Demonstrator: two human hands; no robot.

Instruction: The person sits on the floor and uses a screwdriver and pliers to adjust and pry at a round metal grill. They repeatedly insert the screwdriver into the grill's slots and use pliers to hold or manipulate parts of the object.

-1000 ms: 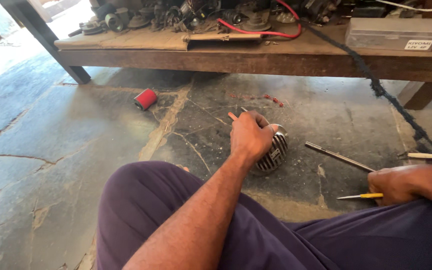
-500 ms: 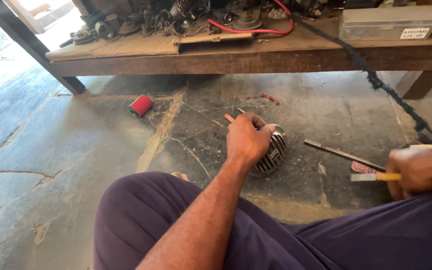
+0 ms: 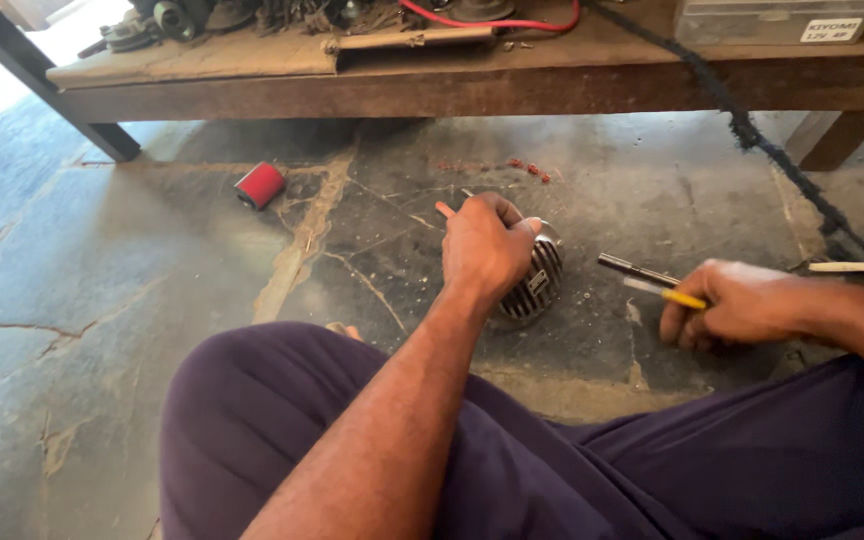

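Your left hand (image 3: 487, 250) lies over the top of the motor (image 3: 532, 280), a small ribbed metal housing sitting on the cracked stone floor (image 3: 132, 300) just ahead of your knee (image 3: 272, 420). The fingers (image 3: 477, 208) curl down over its far side and grip it, which pins the round body so it cannot roll. Right of the motor, your right hand (image 3: 737, 305) is closed around a yellow-handled tool (image 3: 667, 295), its tip pointing back toward the motor; I cannot tell what kind of tip it has. Between that hand and the motor a dark metal rod (image 3: 637, 270) lies flat on the floor, close by and within easy reach. Well to the left of the motor a short red cylinder (image 3: 260, 185) rests on its side, apart from the work. Just beyond the motor, small red bits (image 3: 527, 168) are scattered on the floor. Farther back stands a low wooden surface (image 3: 512, 85) with metal parts, a red cable (image 3: 492, 20) and a grey box (image 3: 772, 18) on it, kept up off the floor.
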